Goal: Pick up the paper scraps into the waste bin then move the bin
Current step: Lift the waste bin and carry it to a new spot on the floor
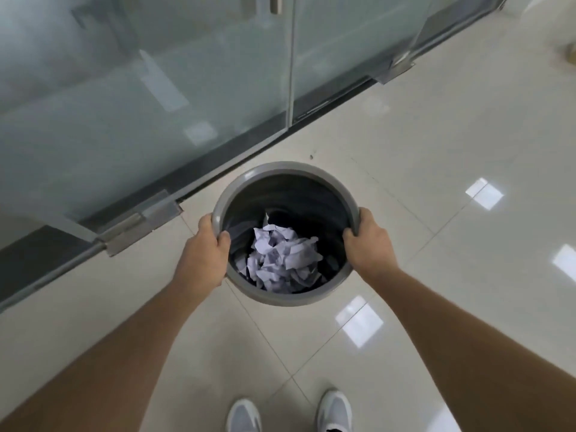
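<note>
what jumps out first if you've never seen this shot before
A round grey bin sits dead centre, gripped at its rim by the left hand and right hand. Crumpled white paper scraps fill its dark inside. A glass door runs across the upper left, above a glossy tiled floor.

The round grey plastic waste bin [282,173] looks smooth, with a soft shine on its rim. Its dark inside looks matt. In it lie crumpled white paper scraps [282,260], dull and full of creases. The pale cream tiled floor [420,151] is smooth and very glossy, with bright white spots of light on it. The big blue-grey glass doors [140,88] are smooth and a bit cloudy. The flat silver metal clamps [137,222] at their bottom edge look brushed and dull. The grey cloth shoes [244,416] look soft and matt.
</note>
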`<state>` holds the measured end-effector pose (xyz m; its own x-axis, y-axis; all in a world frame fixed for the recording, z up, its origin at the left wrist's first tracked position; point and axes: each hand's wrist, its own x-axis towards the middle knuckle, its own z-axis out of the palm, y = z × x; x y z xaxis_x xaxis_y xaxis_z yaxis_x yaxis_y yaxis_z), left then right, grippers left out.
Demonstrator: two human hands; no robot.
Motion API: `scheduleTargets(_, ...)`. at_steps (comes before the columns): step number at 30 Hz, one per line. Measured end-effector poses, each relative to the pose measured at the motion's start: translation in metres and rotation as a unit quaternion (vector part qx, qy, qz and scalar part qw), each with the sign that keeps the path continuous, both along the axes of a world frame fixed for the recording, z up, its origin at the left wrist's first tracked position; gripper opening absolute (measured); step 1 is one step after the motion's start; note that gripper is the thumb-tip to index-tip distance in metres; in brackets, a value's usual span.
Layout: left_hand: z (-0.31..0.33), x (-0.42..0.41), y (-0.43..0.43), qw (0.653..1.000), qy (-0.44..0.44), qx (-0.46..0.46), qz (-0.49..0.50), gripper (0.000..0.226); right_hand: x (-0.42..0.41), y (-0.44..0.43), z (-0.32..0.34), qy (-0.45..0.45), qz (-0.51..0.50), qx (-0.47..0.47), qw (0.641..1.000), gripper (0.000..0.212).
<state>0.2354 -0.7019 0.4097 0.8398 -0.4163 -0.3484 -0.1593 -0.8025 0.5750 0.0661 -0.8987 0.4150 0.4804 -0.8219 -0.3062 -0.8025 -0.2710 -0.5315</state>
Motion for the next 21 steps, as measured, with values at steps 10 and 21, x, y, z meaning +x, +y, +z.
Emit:
scheduleTargets(10,-0.230,-0.004,0.007,1.000,-0.001,0.016,-0.022,0.033,-0.010,0.016,-0.237,-0.005,-0.011,0.027,1.000,0.032)
scheduleTargets(21,-0.289,-0.006,0.010,1.000,0.013,-0.012,-0.020,0.036,-0.008,0.017,-0.291,0.002,-0.019,0.020,1.000,0.032)
